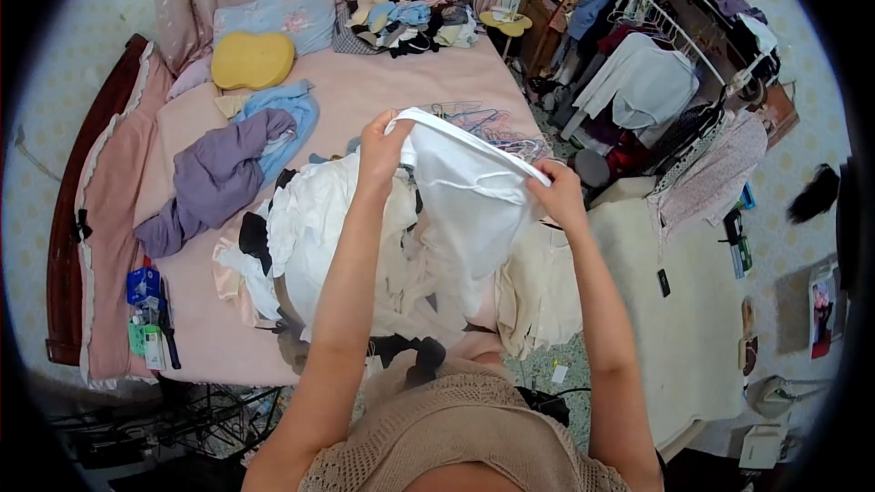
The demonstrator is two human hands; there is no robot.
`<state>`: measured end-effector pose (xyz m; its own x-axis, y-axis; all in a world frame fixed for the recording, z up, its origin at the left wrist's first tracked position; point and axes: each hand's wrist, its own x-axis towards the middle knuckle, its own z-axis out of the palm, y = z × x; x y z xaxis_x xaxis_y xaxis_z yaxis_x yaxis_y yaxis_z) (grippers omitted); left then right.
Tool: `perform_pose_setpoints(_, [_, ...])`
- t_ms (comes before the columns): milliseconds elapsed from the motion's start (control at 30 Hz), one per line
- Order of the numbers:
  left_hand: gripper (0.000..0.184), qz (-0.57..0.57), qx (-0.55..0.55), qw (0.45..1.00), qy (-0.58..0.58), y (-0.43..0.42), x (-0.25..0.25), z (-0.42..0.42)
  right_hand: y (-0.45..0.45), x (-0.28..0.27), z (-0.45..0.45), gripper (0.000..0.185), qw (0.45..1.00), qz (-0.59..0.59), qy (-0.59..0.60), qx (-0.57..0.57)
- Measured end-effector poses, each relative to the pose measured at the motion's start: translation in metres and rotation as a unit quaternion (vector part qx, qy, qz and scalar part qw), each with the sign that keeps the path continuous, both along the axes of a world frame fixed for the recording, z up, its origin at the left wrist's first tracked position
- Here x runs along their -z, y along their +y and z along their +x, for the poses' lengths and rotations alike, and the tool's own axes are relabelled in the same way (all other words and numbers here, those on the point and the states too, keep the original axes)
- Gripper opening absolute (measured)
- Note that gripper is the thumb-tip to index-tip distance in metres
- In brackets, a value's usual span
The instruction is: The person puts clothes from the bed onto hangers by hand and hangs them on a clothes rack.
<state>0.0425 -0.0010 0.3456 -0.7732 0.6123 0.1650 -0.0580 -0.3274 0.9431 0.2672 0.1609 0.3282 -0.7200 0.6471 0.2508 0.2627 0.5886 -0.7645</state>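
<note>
A white garment [465, 191] with a thick banded edge hangs stretched between my two hands above the bed. My left hand [381, 150] pinches one end of the band, and my right hand [558, 191] grips the other end, lower and to the right. The cloth droops below in a loose fold; its exact kind I cannot make out. Beneath and to the left lies a heap of white and cream clothes [310, 228]. A cream garment [540, 287] lies below my right hand at the bed's edge.
Behind the garment lies a tangle of wire hangers [492, 128]. A purple quilt [219, 173], a yellow cushion [252, 61] and a pile of clothes [410, 23] rest on the pink bed [365, 77]. A clothes rack [670, 18] stands at right, beyond a beige padded surface [665, 346].
</note>
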Motion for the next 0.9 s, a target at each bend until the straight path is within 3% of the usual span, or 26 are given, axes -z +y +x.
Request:
perform_pose_setpoints(67, [0.009,0.024,-0.017,1.0,-0.012,0.001,0.0,0.002,-0.001,-0.007,0.001,0.02,0.981,0.109,-0.064,0.145])
perform_pose_setpoints(200, [0.008,0.032,-0.061,0.994,-0.079,-0.01,-0.01,0.001,0.009,0.001,0.006,0.017,0.965,0.143,-0.044,0.216])
perform_pose_setpoints(267, [0.007,0.037,-0.072,0.994,-0.078,-0.013,-0.01,-0.001,0.019,0.013,0.009,0.019,0.968,0.103,-0.052,0.224])
perform_pose_setpoints(333, [0.007,0.058,-0.116,0.992,-0.012,-0.009,0.008,-0.008,0.031,0.026,0.008,0.022,0.99,-0.016,0.078,0.115])
perform_pose_setpoints(367, [0.007,0.058,-0.116,0.992,-0.012,-0.005,0.017,-0.009,0.032,0.028,0.007,0.022,0.99,-0.016,0.078,0.115])
perform_pose_setpoints(400, [0.011,-0.032,-0.197,0.966,0.162,-0.001,0.027,-0.008,0.025,0.021,0.004,0.023,0.993,0.007,0.079,0.089])
perform_pose_setpoints(433, [0.016,-0.12,-0.268,0.897,0.329,0.002,0.026,-0.003,0.018,0.016,-0.001,0.023,0.994,0.031,0.079,0.063])
perform_pose_setpoints(467, [0.032,-0.06,-0.202,0.913,0.35,0.006,0.028,0.007,0.014,0.013,-0.005,0.023,0.994,0.03,0.079,0.064])
perform_pose_setpoints(500, [0.044,-0.058,-0.171,0.887,0.424,0.012,0.026,0.021,0.011,0.012,-0.009,0.021,0.998,0.021,0.059,0.009])
perform_pose_setpoints(567, [0.049,-0.019,-0.011,0.877,0.48,0.022,0.015,0.049,-0.009,-0.004,-0.02,0.018,0.998,-0.012,0.012,-0.059])
perform_pose_setpoints(600, [0.049,-0.02,-0.012,0.877,0.479,0.023,0.013,0.059,-0.016,-0.003,-0.025,0.018,0.998,-0.013,0.012,-0.06])
perform_pose_setpoints(667, [0.047,-0.067,0.171,0.9,0.396,0.024,0.013,0.072,-0.024,-0.003,-0.031,0.019,0.981,-0.157,0.071,-0.086])
perform_pose_setpoints(700, [0.047,-0.066,0.171,0.9,0.396,0.024,0.013,0.072,-0.023,-0.001,-0.032,0.021,0.987,-0.112,0.068,-0.09])
perform_pose_setpoints(767, [0.034,-0.149,0.167,0.893,0.389,0.022,0.016,0.07,-0.019,0.0,-0.027,0.021,0.983,-0.153,0.056,-0.09])
perform_pose_setpoints(800, [0.034,-0.149,0.171,0.894,0.388,0.022,0.016,0.067,-0.018,0.001,-0.025,0.021,0.975,-0.195,0.045,-0.092])
perform_pose_setpoints(867, [0.024,-0.144,0.126,0.926,0.325,0.02,0.014,0.057,-0.021,0.009,-0.018,0.023,0.978,-0.181,0.048,-0.093])
perform_pose_setpoints(900, [0.022,-0.088,0.108,0.941,0.307,0.015,0.01,0.053,-0.022,0.015,-0.013,0.025,0.986,-0.143,-0.013,-0.079])
